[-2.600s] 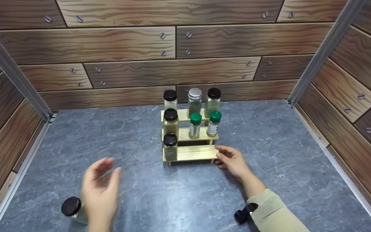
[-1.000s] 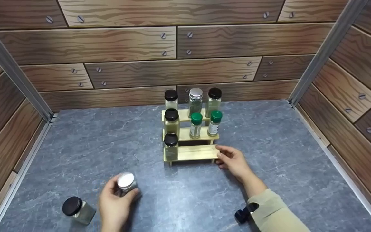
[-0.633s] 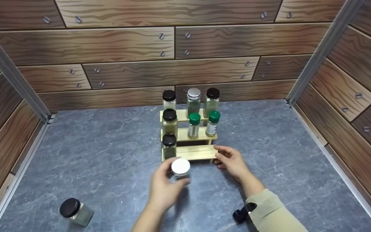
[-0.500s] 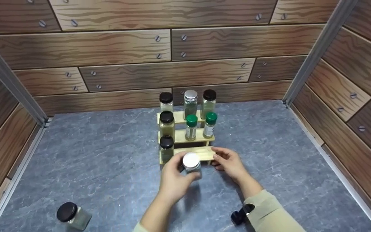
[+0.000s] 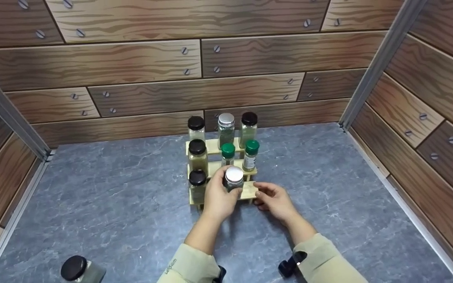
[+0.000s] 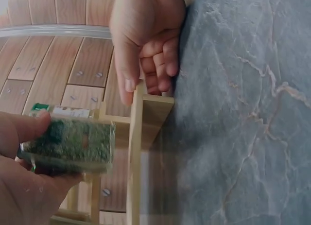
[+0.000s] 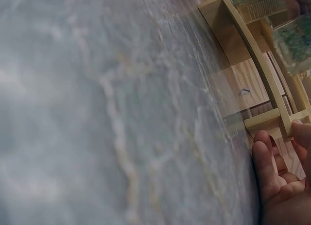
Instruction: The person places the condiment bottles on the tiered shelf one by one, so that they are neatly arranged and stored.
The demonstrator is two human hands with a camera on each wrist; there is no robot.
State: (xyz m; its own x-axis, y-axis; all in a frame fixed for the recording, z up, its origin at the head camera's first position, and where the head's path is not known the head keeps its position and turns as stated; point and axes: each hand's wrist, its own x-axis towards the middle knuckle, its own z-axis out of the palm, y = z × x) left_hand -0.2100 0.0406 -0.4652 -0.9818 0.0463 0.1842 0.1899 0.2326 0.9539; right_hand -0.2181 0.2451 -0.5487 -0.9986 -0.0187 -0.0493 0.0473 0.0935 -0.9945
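My left hand (image 5: 218, 198) grips a glass spice jar (image 5: 234, 175) with a silver lid, just above the lowest shelf of a small three-step wooden rack (image 5: 249, 191). Green dried herbs fill that jar, and the left wrist view shows a gap between its base and the shelf. At the shelf's right end, my right hand (image 5: 277, 203) pinches the board, thumb on top and fingers beneath. Left of the held jar stands a black-lidded jar (image 5: 197, 179) on the same shelf. A green-capped jar (image 5: 228, 150) on the middle step is partly hidden behind the silver lid.
The middle step also bears a black-lidded jar (image 5: 197, 147) and another green-capped jar (image 5: 251, 147). Along the top step are a silver-lidded jar (image 5: 226, 120) and two black-lidded ones. One more black-lidded jar (image 5: 74, 268) stands on the grey marbled table (image 5: 132, 220), front left. Wood-patterned panels (image 5: 140, 59) enclose the table.
My left hand took hold of the silver-lidded jar at the front left and carried it right and forward to the lowest shelf. The right hand stays at the rack; the head view shifted slightly.
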